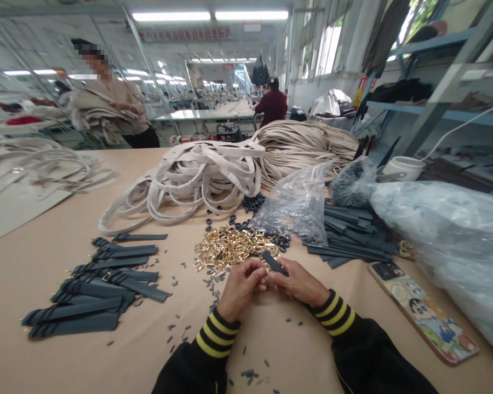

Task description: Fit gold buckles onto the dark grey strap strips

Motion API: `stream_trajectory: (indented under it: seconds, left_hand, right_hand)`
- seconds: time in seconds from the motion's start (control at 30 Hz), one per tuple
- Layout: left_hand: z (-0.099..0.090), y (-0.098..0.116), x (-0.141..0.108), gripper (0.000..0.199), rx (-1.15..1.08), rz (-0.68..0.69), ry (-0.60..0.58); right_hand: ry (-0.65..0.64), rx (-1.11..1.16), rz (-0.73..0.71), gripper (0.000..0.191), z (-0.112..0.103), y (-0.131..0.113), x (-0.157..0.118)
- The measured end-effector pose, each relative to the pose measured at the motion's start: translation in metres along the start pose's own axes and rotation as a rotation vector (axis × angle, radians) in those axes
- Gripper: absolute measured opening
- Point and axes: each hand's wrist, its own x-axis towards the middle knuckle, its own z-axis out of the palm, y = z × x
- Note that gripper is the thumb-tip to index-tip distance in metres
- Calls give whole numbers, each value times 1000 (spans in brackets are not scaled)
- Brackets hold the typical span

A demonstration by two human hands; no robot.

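My right hand (302,282) grips a short dark blue-grey strap (274,264), its flat end sticking up past the fingers. Close against it, my left hand (243,285) is closed in a pinch at the strap's lower end; what sits between those fingertips is hidden. Just beyond both hands lies a heap of gold metal buckles (230,246). Small dark cut pieces (250,374) are scattered over the table around my wrists. At the left, dark straps fitted with buckles (78,312) lie in a stacked row.
Loose dark straps (349,235) and a clear plastic bag (298,202) lie right of the buckles. Coiled pale strips (201,175) fill the back. A patterned phone (425,314) and a large plastic bag (456,235) are at the right. A person (110,98) carries fabric beyond the table.
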Motion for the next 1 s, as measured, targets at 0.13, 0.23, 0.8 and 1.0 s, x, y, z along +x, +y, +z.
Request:
stream_trajectory:
  seconds: [0.13,0.23,0.8,1.0]
  left_hand:
    - [0,6,-2,27,-53,-35,102]
    - [-3,5,-1,30,-51,-39,127]
    - [-5,-1,-2,28,-543,-270,-201]
    - [6,-5,-3,27,-425,-170,-126]
  right_hand:
    - [117,-21,88,12,1,1,1]
    - [38,-38,50,12,2,0,0]
    - [-241,171,-72,23,-7,-8,-8]
    - [-40,159,-108,21,5,-2,-3]
